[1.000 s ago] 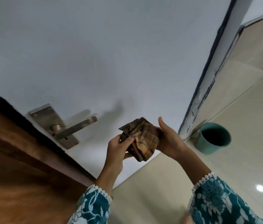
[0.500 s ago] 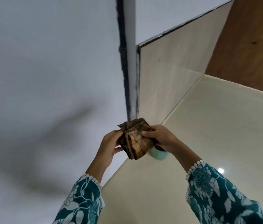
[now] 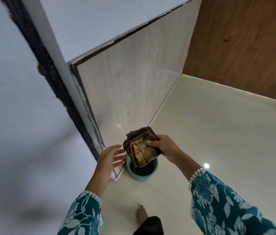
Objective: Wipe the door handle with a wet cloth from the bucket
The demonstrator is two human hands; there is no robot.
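My right hand (image 3: 165,147) grips a folded brown and orange checked cloth (image 3: 141,149) and holds it above the teal bucket (image 3: 142,173) on the floor. The cloth's lower corner hangs over the bucket's dark opening. My left hand (image 3: 109,159) is off the cloth, just to its left, fingers spread and empty. The white door (image 3: 23,133) fills the left side. The door handle is out of view.
The door's dark edge with a hinge (image 3: 41,69) runs diagonally at upper left. A beige tiled wall (image 3: 130,85) meets a wooden panel (image 3: 244,44) at the right. The bucket stands by the wall's corner on pale glossy floor tiles (image 3: 227,141). My bare foot (image 3: 141,216) is below.
The view swung right and down, so the handle left the frame and the bucket came under my hands. My left hand let go of the cloth; my right hand now holds it alone.
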